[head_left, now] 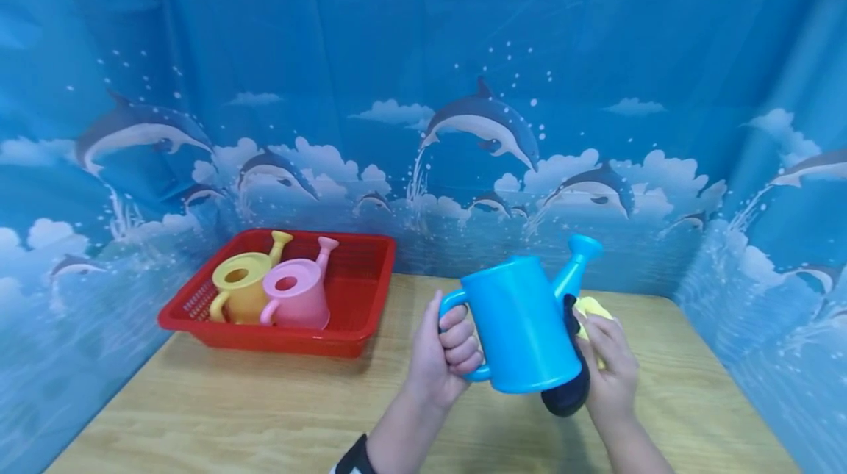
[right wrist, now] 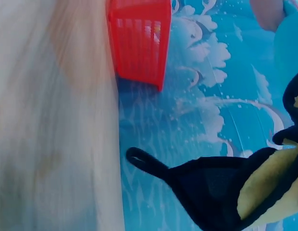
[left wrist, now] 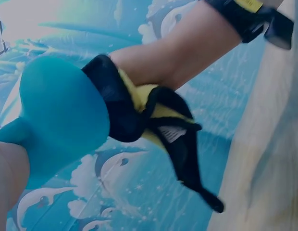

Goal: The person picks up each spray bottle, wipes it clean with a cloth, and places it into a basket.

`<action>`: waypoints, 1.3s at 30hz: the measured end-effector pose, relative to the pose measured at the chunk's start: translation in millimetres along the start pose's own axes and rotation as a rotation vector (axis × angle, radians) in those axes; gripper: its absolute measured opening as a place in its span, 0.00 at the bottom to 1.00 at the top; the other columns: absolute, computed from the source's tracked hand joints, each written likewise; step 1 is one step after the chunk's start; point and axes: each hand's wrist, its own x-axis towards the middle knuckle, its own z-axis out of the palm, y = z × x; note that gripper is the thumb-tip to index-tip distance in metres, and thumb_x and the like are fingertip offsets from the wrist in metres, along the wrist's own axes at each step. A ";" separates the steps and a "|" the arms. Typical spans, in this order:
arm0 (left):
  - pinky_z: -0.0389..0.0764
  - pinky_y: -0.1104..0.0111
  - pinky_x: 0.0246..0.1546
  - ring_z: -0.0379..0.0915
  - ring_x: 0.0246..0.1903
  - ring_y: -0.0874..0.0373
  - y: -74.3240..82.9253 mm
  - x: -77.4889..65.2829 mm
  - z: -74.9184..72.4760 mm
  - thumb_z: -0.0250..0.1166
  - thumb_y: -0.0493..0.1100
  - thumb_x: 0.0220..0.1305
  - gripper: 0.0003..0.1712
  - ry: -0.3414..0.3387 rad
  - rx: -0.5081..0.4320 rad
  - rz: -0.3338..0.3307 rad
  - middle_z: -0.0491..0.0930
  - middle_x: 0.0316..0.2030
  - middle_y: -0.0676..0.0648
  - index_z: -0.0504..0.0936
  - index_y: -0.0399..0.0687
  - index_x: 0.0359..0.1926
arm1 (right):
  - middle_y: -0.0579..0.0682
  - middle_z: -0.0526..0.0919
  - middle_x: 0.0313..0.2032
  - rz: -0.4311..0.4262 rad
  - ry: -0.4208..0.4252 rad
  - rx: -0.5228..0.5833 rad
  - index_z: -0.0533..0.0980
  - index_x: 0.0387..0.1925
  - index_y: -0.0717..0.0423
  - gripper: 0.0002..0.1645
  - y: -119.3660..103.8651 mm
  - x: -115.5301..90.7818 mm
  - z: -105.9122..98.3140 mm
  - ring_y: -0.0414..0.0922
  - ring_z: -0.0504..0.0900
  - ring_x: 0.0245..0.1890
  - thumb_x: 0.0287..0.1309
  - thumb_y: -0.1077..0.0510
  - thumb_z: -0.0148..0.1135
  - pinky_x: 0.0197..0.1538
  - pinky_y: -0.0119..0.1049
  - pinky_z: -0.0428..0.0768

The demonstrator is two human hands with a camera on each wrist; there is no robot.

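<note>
My left hand (head_left: 445,353) grips the handle of a blue toy watering can (head_left: 523,323), its fingers curled round it. The can is held up over the table, tilted, its spout pointing up to the right. In my right hand (head_left: 612,367) is a yellow cloth with black edging and a hanging loop (head_left: 569,389). The cloth lies against the spout side and lower edge of the can. In the left wrist view the black part of the cloth (left wrist: 117,103) meets the can's bottom (left wrist: 65,113). The right wrist view shows the cloth's loop (right wrist: 146,161) hanging free.
A red plastic basket (head_left: 278,338) stands at the left of the wooden table (head_left: 265,415). It holds a yellow watering can (head_left: 248,297) and a pink watering can (head_left: 304,301). A blue curtain with dolphins (head_left: 397,55) closes off the back and both sides.
</note>
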 end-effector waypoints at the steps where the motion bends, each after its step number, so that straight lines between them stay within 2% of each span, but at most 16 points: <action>1: 0.39 0.76 0.16 0.47 0.09 0.68 -2.1 -0.1 -0.1 0.27 0.59 0.77 0.33 -0.011 -0.008 -0.012 0.57 0.09 0.61 0.65 0.59 0.16 | 0.31 0.80 0.48 -0.006 0.029 0.009 0.80 0.50 0.62 0.17 2.2 0.9 -1.3 0.31 0.76 0.51 0.63 0.58 0.60 0.58 0.22 0.69; 7: 0.40 0.76 0.15 0.48 0.09 0.69 -15.0 -1.1 1.1 0.26 0.59 0.77 0.33 -0.078 -0.007 -0.079 0.58 0.09 0.62 0.64 0.60 0.17 | 0.33 0.81 0.47 0.036 0.173 0.008 0.79 0.50 0.67 0.17 8.3 10.8 -15.1 0.32 0.77 0.52 0.62 0.60 0.61 0.59 0.24 0.70; 11: 0.40 0.76 0.15 0.46 0.10 0.68 -18.5 -0.9 3.6 0.24 0.59 0.77 0.33 -0.107 0.016 -0.121 0.57 0.09 0.62 0.63 0.60 0.16 | 0.34 0.81 0.46 0.050 0.233 -0.005 0.78 0.50 0.68 0.18 8.4 18.3 -23.1 0.32 0.77 0.52 0.62 0.60 0.61 0.59 0.24 0.70; 19: 0.43 0.74 0.16 0.51 0.09 0.69 -3.4 -2.3 0.7 0.28 0.59 0.77 0.31 -0.003 0.181 -0.084 0.60 0.09 0.63 0.61 0.61 0.16 | 0.28 0.80 0.45 0.022 0.168 -0.129 0.81 0.43 0.70 0.15 14.9 23.3 -25.1 0.28 0.75 0.49 0.59 0.61 0.65 0.56 0.23 0.69; 22: 0.41 0.73 0.17 0.50 0.09 0.69 2.3 -1.6 -3.3 0.29 0.59 0.77 0.31 -0.007 0.217 -0.069 0.57 0.09 0.61 0.60 0.60 0.16 | 0.28 0.80 0.44 0.021 0.185 -0.132 0.81 0.41 0.71 0.14 15.5 24.5 -25.2 0.29 0.75 0.47 0.58 0.63 0.66 0.56 0.23 0.69; 26: 0.42 0.71 0.16 0.48 0.10 0.68 6.3 -0.9 -6.4 0.30 0.58 0.77 0.30 -0.005 0.343 -0.024 0.54 0.10 0.60 0.59 0.60 0.17 | 0.27 0.80 0.43 0.025 0.187 -0.151 0.81 0.40 0.70 0.13 15.2 24.7 -25.8 0.28 0.75 0.47 0.56 0.63 0.66 0.56 0.23 0.69; 32: 0.53 0.76 0.15 0.52 0.10 0.69 9.3 -0.1 -6.2 0.36 0.57 0.77 0.27 0.109 0.575 0.020 0.55 0.11 0.59 0.57 0.55 0.18 | 0.26 0.79 0.43 0.030 0.180 -0.181 0.81 0.41 0.69 0.12 16.6 25.6 -28.3 0.27 0.74 0.47 0.56 0.64 0.66 0.57 0.23 0.68; 39: 0.56 0.76 0.15 0.52 0.11 0.67 6.5 1.5 -4.5 0.39 0.54 0.76 0.27 0.212 0.810 0.039 0.55 0.12 0.56 0.57 0.48 0.20 | 0.27 0.79 0.43 -0.020 0.207 -0.164 0.82 0.40 0.69 0.18 9.0 32.8 -25.2 0.28 0.74 0.47 0.59 0.55 0.67 0.57 0.24 0.69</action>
